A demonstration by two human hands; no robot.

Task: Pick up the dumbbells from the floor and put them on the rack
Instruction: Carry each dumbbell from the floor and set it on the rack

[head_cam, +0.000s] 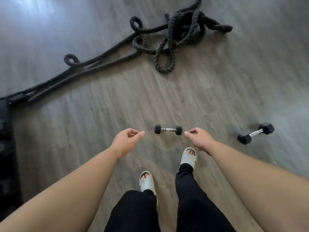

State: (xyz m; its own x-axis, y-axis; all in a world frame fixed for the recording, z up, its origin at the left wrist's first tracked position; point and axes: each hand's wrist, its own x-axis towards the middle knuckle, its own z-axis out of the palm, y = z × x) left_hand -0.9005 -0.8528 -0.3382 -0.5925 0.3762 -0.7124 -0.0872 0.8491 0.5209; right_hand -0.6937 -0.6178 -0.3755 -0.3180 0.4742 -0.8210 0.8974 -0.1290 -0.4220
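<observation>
Two small black hex dumbbells with chrome handles lie on the grey wood floor. One dumbbell [168, 130] lies straight ahead of my feet, between my two hands. The other dumbbell [255, 133] lies further right, tilted. My left hand [127, 140] hangs above the floor to the left of the middle dumbbell, fingers loosely curled and holding nothing. My right hand [199, 139] hangs just right of that dumbbell, also loosely curled and empty. Neither hand touches a dumbbell. No rack is clearly in view.
A thick black battle rope [173, 36] lies in a tangled heap ahead, its strands running left to a dark object [6, 131] along the left edge. My feet in pale slides [188, 157] stand just behind the middle dumbbell.
</observation>
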